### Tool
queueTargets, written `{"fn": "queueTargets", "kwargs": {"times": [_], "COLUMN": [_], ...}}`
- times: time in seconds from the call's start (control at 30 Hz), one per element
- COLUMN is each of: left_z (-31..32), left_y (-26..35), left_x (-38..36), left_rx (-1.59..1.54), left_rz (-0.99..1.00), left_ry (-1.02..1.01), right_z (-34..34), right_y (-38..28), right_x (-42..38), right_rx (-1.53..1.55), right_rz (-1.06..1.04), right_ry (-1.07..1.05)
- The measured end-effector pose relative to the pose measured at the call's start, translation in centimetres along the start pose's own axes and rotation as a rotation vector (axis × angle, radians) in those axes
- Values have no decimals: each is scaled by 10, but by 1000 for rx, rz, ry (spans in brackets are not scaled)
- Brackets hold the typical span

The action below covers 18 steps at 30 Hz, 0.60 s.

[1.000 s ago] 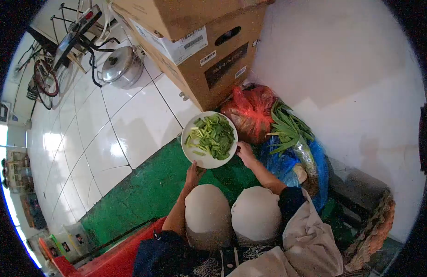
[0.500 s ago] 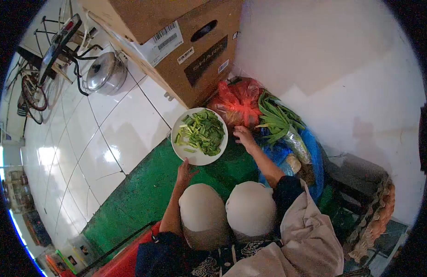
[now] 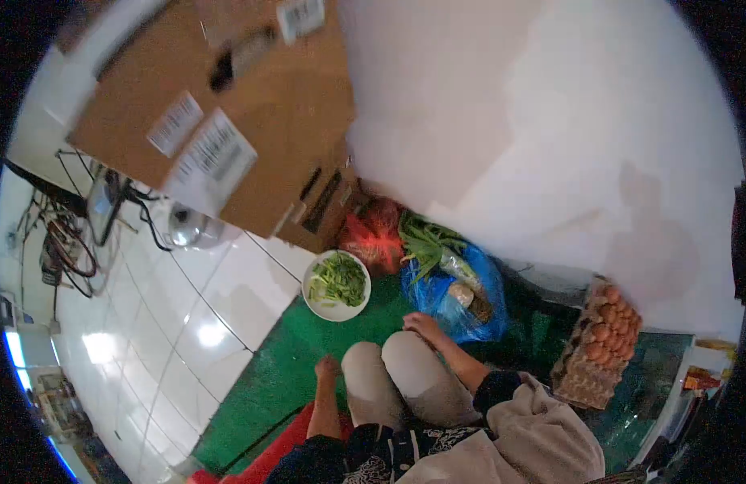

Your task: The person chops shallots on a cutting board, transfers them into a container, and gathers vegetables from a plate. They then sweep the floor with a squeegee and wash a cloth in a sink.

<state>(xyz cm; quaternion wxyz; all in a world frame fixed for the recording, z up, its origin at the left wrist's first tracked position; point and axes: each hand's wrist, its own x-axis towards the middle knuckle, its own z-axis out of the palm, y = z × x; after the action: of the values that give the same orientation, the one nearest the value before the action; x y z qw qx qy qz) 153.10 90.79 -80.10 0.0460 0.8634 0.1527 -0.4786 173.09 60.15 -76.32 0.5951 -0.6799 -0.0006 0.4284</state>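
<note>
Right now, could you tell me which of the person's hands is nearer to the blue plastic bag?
The right hand is nearer, beside the blue plastic bag's lower left edge. The left hand is farther, down on the green mat past the knees.

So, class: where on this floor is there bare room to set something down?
Free: the white tiles left of the plate of greens, and green mat between plate and left hand. Crowded: red bag, blue bag, egg tray along the wall.
</note>
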Motion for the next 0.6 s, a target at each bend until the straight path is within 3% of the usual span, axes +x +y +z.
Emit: {"fn": "queueTargets", "kwargs": {"times": [0.03, 0.07, 0.1, 0.17, 0.23, 0.3, 0.4, 0.47, 0.53, 0.57, 0.6], "left_z": [28, -6, -57, -102, -148, -198, -249, -253, -264, -263, -265], "left_y": [-11, 6, 31, 48, 63, 81, 102, 95, 96, 92, 97], "left_x": [9, -46, -73, -131, -189, -245, -302, -277, -260, -258, -265], "left_rx": [-40, -33, 111, -397, -1100, -1423, -1358, -1051, -926, -959, -657], "left_rz": [-74, 241, 13, 46, 91, 123, 156, 215, 435, 607, 649], "left_ry": [143, 394, 39, 177, 211, 190, 175, 138, 127, 120, 214], "right_z": [-1, -3, -6, -18, -30, -64, -81, -61, -66, -69, -64], "right_y": [-19, -37, -51, -71, -43, -54, -52, -74, -149, -144, -139], "right_x": [-29, -55, -81, -134, -170, -206, -282, -346, -414, -437, -462], "right_rx": [-213, -370, -524, -680, -1037, -1054, -1036, -911, -694, -610, -526], "right_rz": [-24, 40, 105, 184, 6, -19, -13, 69, 209, 169, 125], "right_ry": [76, 110, 150, 124, 26, 18, 10, 121, 335, 400, 464]}}
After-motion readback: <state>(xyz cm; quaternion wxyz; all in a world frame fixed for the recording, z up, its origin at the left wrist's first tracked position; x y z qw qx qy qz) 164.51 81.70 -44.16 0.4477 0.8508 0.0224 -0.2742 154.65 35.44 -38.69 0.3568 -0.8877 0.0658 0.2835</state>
